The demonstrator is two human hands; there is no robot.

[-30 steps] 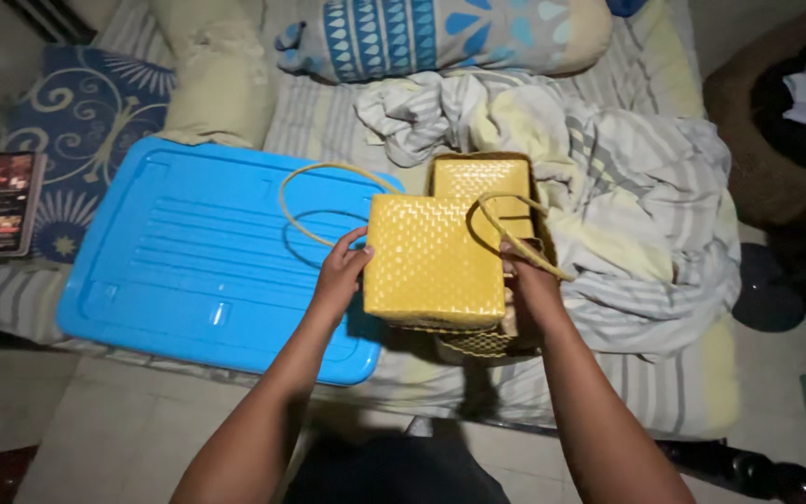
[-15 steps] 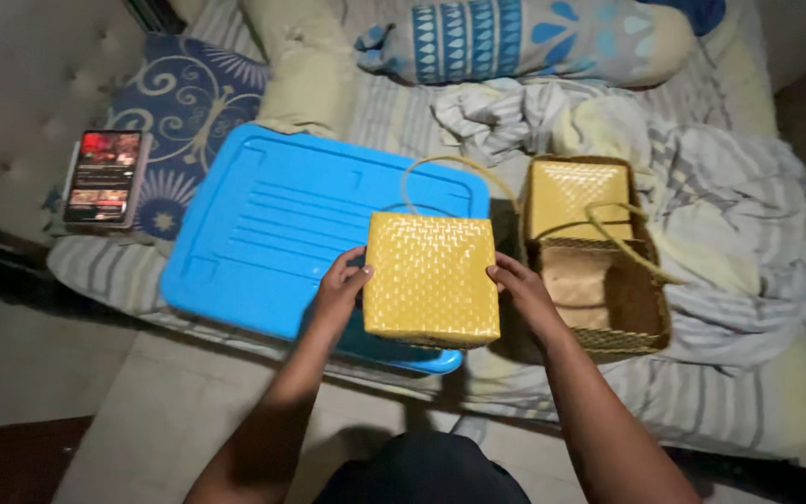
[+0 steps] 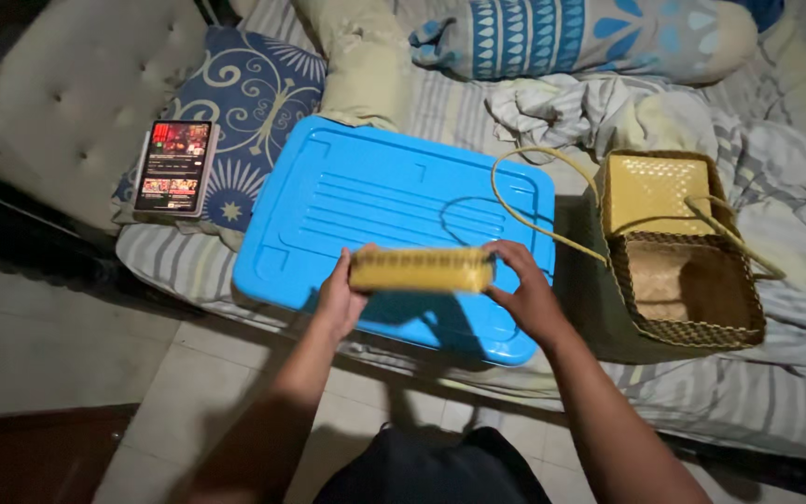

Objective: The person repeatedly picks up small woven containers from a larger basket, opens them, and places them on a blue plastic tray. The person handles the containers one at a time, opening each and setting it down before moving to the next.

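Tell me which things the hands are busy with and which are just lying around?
In use: yellow woven lid, held by left hand and right hand; blue plastic lid beneath; open woven basket.

Lying about: tablet, patterned pillow, bolster, crumpled sheet.

we are looking down on a bed (image 3: pixel 440 112) covered by a striped sheet (image 3: pixel 748 401), grey and pale bands running across it. a tufted padded headboard (image 3: pixel 58 103) is sitting at the left, in dim light. a dark blue cushion with pale swirls (image 3: pixel 254 93) is lying beside a beige pillow (image 3: pixel 366 65), and a blue patterned bolster (image 3: pixel 590 37) is lying along the far side. crumpled bedding (image 3: pixel 608 112) is bunching at the right. pale floor tiles (image 3: pixel 39 345) are showing below. light is falling from above, leaving the edges dark.
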